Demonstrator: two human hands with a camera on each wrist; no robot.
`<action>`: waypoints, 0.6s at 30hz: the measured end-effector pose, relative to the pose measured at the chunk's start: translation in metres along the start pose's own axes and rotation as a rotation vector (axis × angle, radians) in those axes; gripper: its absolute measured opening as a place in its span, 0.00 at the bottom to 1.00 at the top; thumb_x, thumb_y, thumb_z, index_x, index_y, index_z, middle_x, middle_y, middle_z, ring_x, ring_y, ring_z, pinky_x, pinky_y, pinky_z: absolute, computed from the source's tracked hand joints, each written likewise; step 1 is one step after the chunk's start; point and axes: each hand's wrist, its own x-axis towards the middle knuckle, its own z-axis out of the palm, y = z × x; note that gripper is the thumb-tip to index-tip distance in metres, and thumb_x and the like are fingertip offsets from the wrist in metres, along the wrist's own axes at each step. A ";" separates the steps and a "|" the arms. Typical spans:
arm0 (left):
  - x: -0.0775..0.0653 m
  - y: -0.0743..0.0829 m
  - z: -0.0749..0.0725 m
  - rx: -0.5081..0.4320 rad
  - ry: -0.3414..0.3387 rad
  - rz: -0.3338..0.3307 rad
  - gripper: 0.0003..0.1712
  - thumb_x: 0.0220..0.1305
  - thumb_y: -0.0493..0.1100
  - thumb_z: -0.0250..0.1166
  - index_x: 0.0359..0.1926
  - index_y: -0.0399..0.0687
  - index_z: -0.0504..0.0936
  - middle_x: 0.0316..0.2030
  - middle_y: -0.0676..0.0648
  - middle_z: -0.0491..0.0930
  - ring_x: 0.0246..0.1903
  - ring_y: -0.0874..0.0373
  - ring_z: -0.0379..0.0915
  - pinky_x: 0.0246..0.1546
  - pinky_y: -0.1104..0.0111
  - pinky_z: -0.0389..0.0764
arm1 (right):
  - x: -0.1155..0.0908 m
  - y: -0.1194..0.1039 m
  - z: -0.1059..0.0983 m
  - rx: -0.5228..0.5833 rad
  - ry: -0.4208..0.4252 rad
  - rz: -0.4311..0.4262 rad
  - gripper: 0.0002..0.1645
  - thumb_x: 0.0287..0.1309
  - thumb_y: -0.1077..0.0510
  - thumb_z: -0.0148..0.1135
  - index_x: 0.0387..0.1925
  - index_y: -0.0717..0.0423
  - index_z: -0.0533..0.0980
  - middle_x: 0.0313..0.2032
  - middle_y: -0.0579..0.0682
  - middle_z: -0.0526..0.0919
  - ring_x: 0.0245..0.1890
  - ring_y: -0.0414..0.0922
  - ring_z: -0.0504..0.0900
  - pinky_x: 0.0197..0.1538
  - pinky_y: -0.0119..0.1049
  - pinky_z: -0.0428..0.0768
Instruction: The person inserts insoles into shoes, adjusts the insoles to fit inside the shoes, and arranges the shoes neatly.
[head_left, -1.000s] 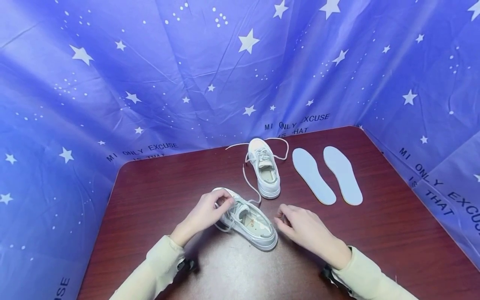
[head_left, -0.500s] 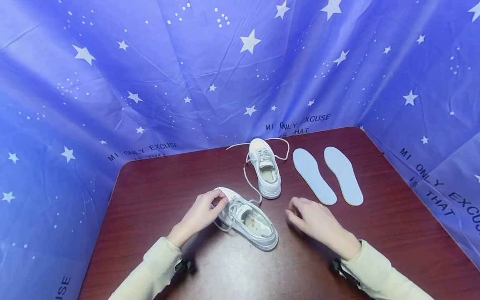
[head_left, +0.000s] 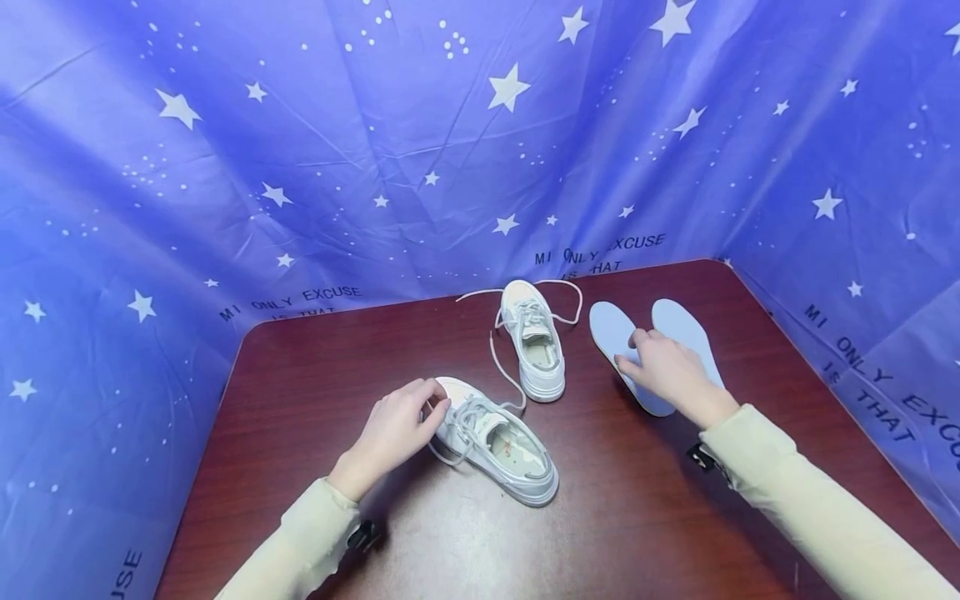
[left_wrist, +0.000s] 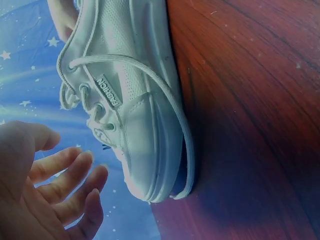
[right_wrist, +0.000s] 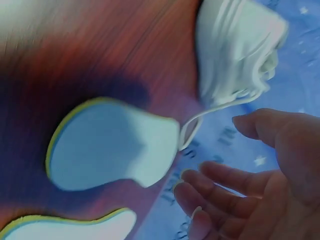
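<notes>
My left hand (head_left: 397,425) is beside the toe of the near white sneaker (head_left: 517,479), fingers loosely bent with nothing in them. In the left wrist view the fingers (left_wrist: 75,187) stand apart from that shoe's laces and toe. My right hand (head_left: 671,371) hovers over two pale blue insoles (head_left: 611,321), hiding part of both. The right wrist view shows its thumb and fingers (right_wrist: 220,177) spread apart, holding nothing, with the insole (right_wrist: 100,150) and its yellow edge on the table beyond.
A second white sneaker (head_left: 551,379) stands farther back, laces loose around it, left of the insoles. The dark red table (head_left: 315,358) meets a blue starred curtain (head_left: 420,125) behind and at both sides.
My right hand has moved right and away from the near sneaker's heel to over the insoles. My left hand has drawn slightly back from that sneaker's laces toward its toe.
</notes>
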 end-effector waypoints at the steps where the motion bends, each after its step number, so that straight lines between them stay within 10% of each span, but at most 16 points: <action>1: -0.001 0.000 0.000 0.012 0.005 0.007 0.04 0.62 0.45 0.60 0.33 0.55 0.81 0.26 0.58 0.78 0.25 0.63 0.77 0.22 0.64 0.76 | 0.003 0.003 0.001 -0.005 -0.005 0.010 0.25 0.57 0.48 0.58 0.40 0.68 0.74 0.32 0.64 0.79 0.30 0.61 0.79 0.31 0.59 0.78; 18: -0.007 -0.002 0.000 0.240 0.107 0.142 0.16 0.59 0.48 0.62 0.45 0.46 0.84 0.40 0.48 0.84 0.39 0.50 0.77 0.32 0.55 0.76 | 0.028 0.020 0.034 -0.008 -0.147 0.202 0.54 0.47 0.28 0.62 0.45 0.81 0.70 0.39 0.75 0.71 0.37 0.69 0.75 0.33 0.64 0.76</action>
